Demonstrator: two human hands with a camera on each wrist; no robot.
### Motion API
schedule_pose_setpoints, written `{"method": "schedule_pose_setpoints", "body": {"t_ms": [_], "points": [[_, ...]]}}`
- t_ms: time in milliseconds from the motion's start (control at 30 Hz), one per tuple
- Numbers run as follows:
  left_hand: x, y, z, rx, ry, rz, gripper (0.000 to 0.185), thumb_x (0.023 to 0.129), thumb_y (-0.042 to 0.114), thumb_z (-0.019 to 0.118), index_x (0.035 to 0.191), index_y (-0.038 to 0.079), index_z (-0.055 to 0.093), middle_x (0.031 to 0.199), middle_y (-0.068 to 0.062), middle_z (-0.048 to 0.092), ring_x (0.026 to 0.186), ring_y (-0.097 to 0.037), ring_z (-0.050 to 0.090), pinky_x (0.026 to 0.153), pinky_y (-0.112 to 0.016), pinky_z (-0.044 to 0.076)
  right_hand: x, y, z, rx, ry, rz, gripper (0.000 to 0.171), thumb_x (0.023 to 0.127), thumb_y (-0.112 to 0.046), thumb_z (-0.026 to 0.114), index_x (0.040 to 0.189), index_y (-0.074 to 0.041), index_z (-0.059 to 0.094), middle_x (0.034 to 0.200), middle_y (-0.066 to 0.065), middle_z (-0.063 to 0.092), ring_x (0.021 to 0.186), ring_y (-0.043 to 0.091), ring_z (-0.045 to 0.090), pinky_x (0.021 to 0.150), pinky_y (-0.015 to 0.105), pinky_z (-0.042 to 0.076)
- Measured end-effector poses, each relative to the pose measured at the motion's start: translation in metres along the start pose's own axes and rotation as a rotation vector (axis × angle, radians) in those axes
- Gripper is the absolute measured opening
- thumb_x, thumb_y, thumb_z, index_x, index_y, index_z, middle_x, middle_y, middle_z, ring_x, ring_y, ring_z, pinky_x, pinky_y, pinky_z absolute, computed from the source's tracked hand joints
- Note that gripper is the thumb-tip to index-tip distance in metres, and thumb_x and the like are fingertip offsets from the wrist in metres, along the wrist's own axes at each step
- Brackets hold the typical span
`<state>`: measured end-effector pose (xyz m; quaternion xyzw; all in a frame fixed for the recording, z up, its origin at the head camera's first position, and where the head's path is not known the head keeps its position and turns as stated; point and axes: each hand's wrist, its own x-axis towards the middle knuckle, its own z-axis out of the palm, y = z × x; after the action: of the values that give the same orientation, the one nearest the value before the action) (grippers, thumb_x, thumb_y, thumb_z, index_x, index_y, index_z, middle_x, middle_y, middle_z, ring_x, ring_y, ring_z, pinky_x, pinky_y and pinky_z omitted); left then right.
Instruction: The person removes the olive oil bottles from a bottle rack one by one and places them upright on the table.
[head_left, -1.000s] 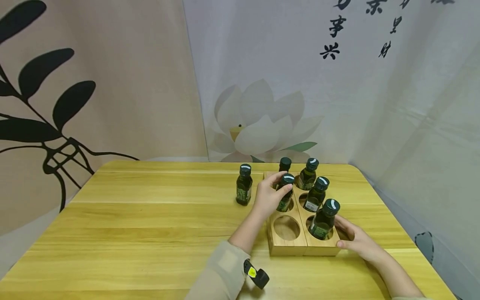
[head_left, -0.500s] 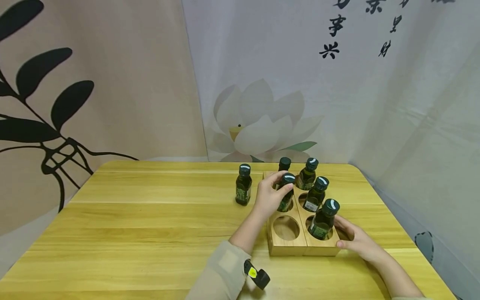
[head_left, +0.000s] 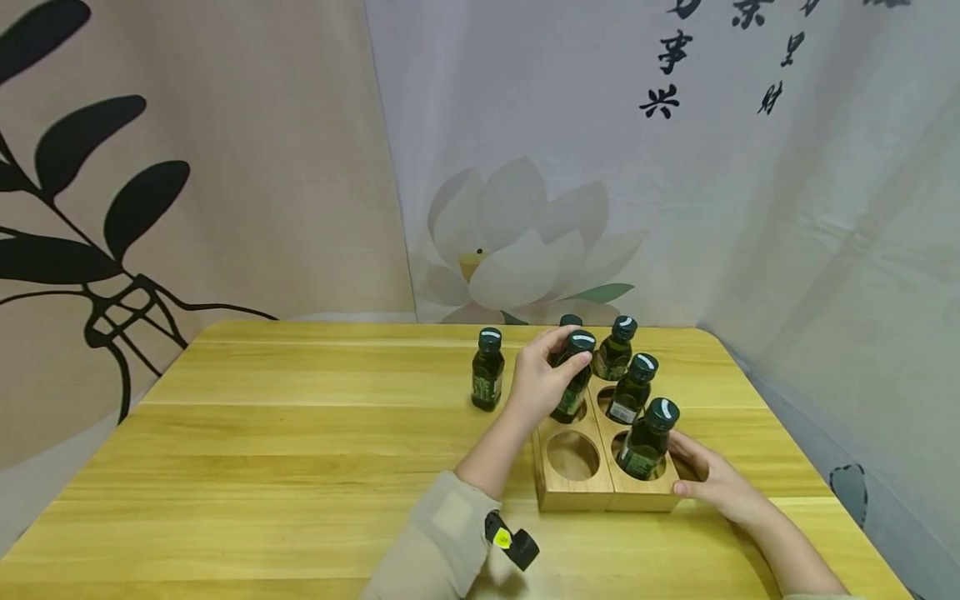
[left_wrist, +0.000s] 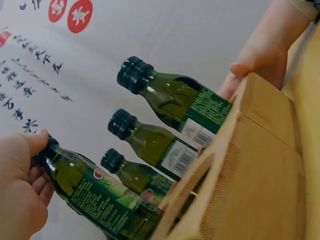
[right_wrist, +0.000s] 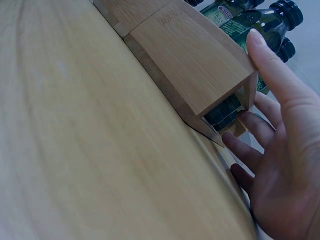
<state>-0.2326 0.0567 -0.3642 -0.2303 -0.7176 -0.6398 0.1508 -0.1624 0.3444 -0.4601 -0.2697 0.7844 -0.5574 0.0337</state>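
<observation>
A wooden holder [head_left: 576, 498] made of two blocks with round holes lies on the table. My left hand [head_left: 550, 377] grips a dark green bottle [head_left: 572, 392] by its neck and shoulder, with its base just above the middle hole of the left block. The near hole [head_left: 573, 456] is empty. A bottle cap [head_left: 571, 320] shows behind my fingers. Three bottles [head_left: 634, 388] stand in the right block. My right hand [head_left: 705, 477] rests with straight fingers against the holder's near right corner. The left wrist view shows the held bottle [left_wrist: 95, 196] tilted beside the holder [left_wrist: 260, 165].
One more green bottle [head_left: 487, 369] stands alone on the yellow wooden table [head_left: 262, 450], left of the holder. Printed fabric backdrops hang close behind and to the right. The table's right edge runs near my right forearm.
My left hand has raised the gripped bottle upward from the middle hole of the left block. The right hand and the other bottles have stayed put.
</observation>
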Motion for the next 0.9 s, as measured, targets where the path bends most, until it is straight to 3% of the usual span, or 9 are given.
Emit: {"method": "schedule_pose_setpoints", "body": {"t_ms": [133,400,667,733,900], "points": [[0.003,0.010,-0.004,-0.005,0.001,0.027,0.033,0.086,0.010,0.072,0.117,0.003,0.066,0.103,-0.004,0.065,0.090,-0.013,0.059,0.080,-0.028,0.050,0.000,0.001,0.000,-0.005,0.004,0.001,0.079,0.089,-0.016,0.070,0.137,0.024,0.021,0.130,-0.024,0.048,0.119,-0.006,0.042,0.097,0.011,0.027],[0.007,0.030,-0.016,-0.030,0.001,0.057,0.031,0.086,0.009,0.072,0.116,0.002,0.066,0.105,-0.007,0.064,0.093,-0.017,0.056,0.077,-0.035,0.052,0.000,0.002,0.000,-0.007,-0.009,0.011,0.077,0.091,-0.017,0.068,0.139,0.021,0.022,0.132,-0.021,0.046,0.121,-0.005,0.041,0.097,0.012,0.029],[0.009,0.048,-0.032,-0.005,0.027,0.091,0.032,0.085,0.010,0.073,0.116,0.004,0.067,0.107,-0.006,0.065,0.095,-0.017,0.056,0.087,-0.042,0.046,0.000,0.004,-0.001,-0.025,-0.004,0.018,0.075,0.091,-0.016,0.067,0.141,0.019,0.024,0.133,-0.012,0.046,0.121,-0.004,0.042,0.097,0.013,0.030],[0.009,0.051,-0.037,0.004,0.039,0.099,0.032,0.085,0.010,0.074,0.115,0.003,0.068,0.105,-0.006,0.066,0.094,-0.017,0.057,0.087,-0.043,0.046,-0.001,0.004,-0.001,-0.022,-0.004,0.022,0.075,0.091,-0.015,0.067,0.141,0.019,0.024,0.136,-0.003,0.047,0.121,-0.004,0.042,0.097,0.013,0.030],[0.010,0.056,-0.051,-0.002,0.073,0.121,0.031,0.084,0.009,0.075,0.113,0.002,0.068,0.101,-0.005,0.066,0.091,-0.016,0.058,0.088,-0.039,0.045,-0.001,0.005,-0.001,-0.019,-0.004,0.038,0.075,0.091,-0.016,0.068,0.141,0.019,0.023,0.135,0.035,0.041,0.120,-0.005,0.042,0.097,0.012,0.030]]}}
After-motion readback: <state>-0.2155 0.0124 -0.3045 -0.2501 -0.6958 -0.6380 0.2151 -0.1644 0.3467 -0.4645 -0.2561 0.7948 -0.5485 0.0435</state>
